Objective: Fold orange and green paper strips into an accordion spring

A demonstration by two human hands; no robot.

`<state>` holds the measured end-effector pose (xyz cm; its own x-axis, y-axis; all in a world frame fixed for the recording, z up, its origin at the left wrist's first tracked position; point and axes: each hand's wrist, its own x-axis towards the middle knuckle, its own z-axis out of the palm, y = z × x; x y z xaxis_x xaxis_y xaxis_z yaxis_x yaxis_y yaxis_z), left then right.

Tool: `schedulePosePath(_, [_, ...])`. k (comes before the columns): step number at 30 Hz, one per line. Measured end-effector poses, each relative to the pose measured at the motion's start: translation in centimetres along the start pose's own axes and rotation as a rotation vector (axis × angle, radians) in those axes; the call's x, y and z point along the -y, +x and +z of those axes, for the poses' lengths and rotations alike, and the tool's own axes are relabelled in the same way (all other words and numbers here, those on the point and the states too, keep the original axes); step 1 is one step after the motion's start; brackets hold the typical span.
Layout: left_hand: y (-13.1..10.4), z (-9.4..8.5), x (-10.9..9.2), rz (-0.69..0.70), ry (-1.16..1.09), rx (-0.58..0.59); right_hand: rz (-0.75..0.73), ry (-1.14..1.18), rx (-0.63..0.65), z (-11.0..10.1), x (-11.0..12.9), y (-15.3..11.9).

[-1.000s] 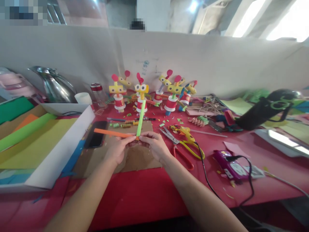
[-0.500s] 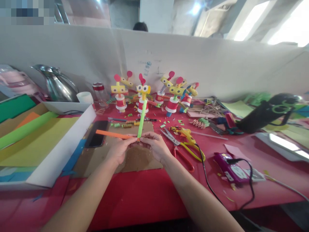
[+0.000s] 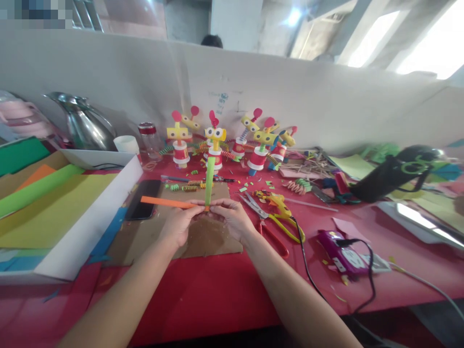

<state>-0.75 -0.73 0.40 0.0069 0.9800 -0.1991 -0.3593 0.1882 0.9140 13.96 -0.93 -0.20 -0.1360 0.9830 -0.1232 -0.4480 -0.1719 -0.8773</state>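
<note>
Two paper strips cross between my fingertips above a piece of brown cardboard [image 3: 213, 241]. The orange strip [image 3: 166, 202] points out to the left, and the light green strip [image 3: 209, 181] stands almost upright away from me. My left hand [image 3: 180, 226] is closed, pinching the orange strip beside the crossing. Closed too, my right hand [image 3: 234, 220] pinches the strips where they meet; its fingers partly hide the joint. Behind the green strip's tip stand several paper-cup figures [image 3: 216, 134] with yellow heads and coiled paper arms. Small coiled paper springs [image 3: 192, 187] lie at the cardboard's far edge.
Scissors [image 3: 286, 227], red-handled pliers [image 3: 273, 239] and a yellow glue gun [image 3: 282, 205] lie to the right, near a purple power strip [image 3: 342, 253] with cords. On the left are a white box [image 3: 90, 217] of coloured paper and a black phone [image 3: 145, 200].
The green strip's far end has tipped lower and slightly left, so it looks straighter and shorter. Both hands keep their pinch at nearly the same place. The view has shifted slightly.
</note>
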Motion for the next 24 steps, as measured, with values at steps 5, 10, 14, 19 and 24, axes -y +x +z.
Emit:
schedulePosePath(5, [-0.16, 0.00, -0.13, 0.017, 0.001, 0.018, -0.003, -0.011, 0.015, -0.15, -0.04, 0.12])
schedulePosePath(10, [-0.44, 0.19, -0.30, 0.037, 0.034, 0.050, -0.024, -0.045, 0.017, -0.05, 0.12, 0.02])
schedulePosePath(14, [-0.59, 0.42, -0.25, 0.084, 0.072, 0.055, -0.016, -0.047, 0.000, 0.08, 0.32, -0.08])
schedulePosePath(19, [-0.66, 0.48, -0.17, 0.117, 0.144, 0.036, -0.015, -0.077, 0.003, 0.18, 0.51, -0.19])
schedulePosePath(24, [-0.67, 0.34, -0.38, 0.110, 0.202, 0.024, -0.048, -0.133, 0.006, 0.25, 0.52, -0.28])
